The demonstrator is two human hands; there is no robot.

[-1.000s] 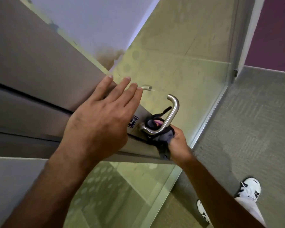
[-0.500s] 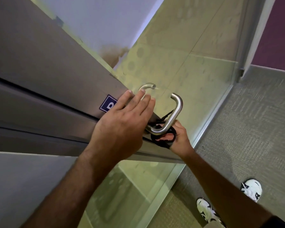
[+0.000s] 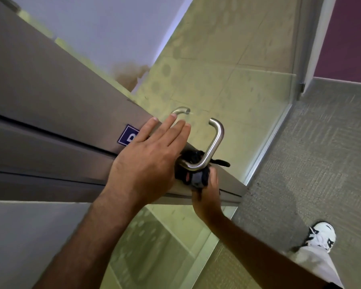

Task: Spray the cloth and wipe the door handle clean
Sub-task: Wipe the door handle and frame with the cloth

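A brushed-steel U-shaped door handle (image 3: pixel 215 142) sticks out from the metal band of a glass door (image 3: pixel 227 84). A dark cloth (image 3: pixel 193 177) with grey and pink patches is bunched around the handle's lower bend. My right hand (image 3: pixel 206 197) grips that cloth from below, pressed against the handle's base. My left hand (image 3: pixel 148 161) lies flat on the metal band just left of the handle, fingers spread and holding nothing. A second handle (image 3: pixel 180 111) shows on the far side of the glass. No spray bottle is in view.
A blue sign (image 3: pixel 127 138) is stuck on the metal band (image 3: pixel 50 105), partly under my left fingers. Grey carpet (image 3: pixel 321 153) covers the floor to the right. My white shoe (image 3: pixel 321 236) stands at the lower right. A purple wall (image 3: pixel 346 38) fills the upper right.
My right hand has slid the cloth lower around the handle's bottom bend, bunching it. My left hand stays flat on the metal band after moving toward the handle.
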